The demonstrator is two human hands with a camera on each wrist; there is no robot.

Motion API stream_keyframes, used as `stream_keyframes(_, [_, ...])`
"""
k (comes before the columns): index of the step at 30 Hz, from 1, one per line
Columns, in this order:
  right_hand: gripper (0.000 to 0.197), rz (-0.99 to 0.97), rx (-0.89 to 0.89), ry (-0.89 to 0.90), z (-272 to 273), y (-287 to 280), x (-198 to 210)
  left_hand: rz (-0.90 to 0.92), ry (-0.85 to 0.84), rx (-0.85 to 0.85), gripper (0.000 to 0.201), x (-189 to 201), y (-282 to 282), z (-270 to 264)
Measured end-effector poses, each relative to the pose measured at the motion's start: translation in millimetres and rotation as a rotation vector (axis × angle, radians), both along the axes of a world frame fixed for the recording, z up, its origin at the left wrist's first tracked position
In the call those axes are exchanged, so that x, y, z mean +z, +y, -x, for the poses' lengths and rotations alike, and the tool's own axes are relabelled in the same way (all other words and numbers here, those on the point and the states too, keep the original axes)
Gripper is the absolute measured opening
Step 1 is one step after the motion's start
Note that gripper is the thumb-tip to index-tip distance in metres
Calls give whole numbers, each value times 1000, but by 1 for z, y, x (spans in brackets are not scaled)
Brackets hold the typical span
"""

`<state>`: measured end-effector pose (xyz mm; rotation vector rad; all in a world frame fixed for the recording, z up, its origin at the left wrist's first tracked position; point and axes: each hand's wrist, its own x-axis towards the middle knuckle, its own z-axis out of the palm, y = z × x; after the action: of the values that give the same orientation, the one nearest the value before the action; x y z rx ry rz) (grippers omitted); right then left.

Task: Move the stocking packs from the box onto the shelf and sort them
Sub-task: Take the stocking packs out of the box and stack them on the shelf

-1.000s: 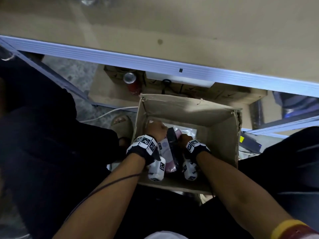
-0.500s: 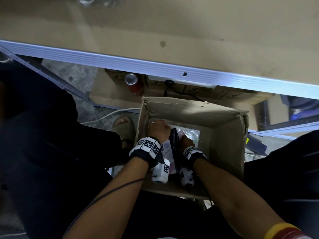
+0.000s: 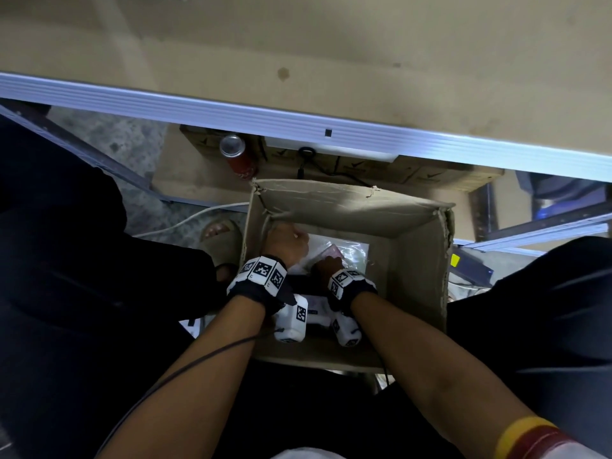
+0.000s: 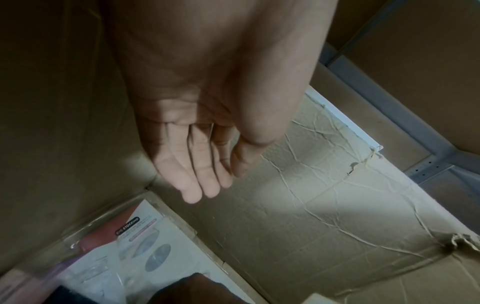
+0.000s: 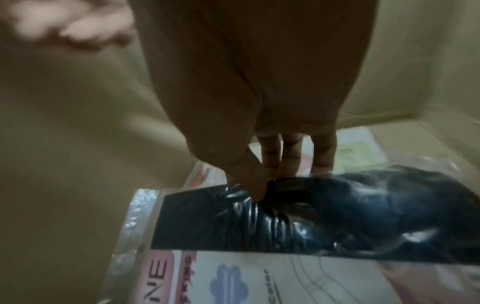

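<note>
Shelf [image 3: 364,44] across frame top | box [image 3: 347,207] at centre, stocking packs [image 3: 341,253] inside | left hand [image 4: 202,160] fingers straight, together, holding nothing | right hand [image 5: 259,160] pinching black stocking pack [image 5: 337,216], lower frame

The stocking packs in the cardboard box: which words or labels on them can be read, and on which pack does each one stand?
"STOCKING": black label on the clear-wrapped pack with a white card below the open left hand.
"NE": end of a larger word, pink strip on the black-stocking pack pinched by the right hand.
"Color": probably, small print on that pack's white card.
Other small print: too blurred to read.
</note>
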<state>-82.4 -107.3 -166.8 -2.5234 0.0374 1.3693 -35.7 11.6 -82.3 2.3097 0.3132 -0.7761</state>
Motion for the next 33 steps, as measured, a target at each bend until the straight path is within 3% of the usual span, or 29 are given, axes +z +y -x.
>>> stream_keyframes(13, [44, 19, 181, -72, 7, -2, -20, -39, -12, -82, 30, -6, 0, 4])
stream_keyframes(18, [49, -26, 210, -92, 10, -4, -20, -57, 20, -84, 31, -11, 1, 5])
stream_keyframes(33, [42, -70, 164, -98, 17, -5, -9, -75, 57, -77, 33, -25, 0, 8])
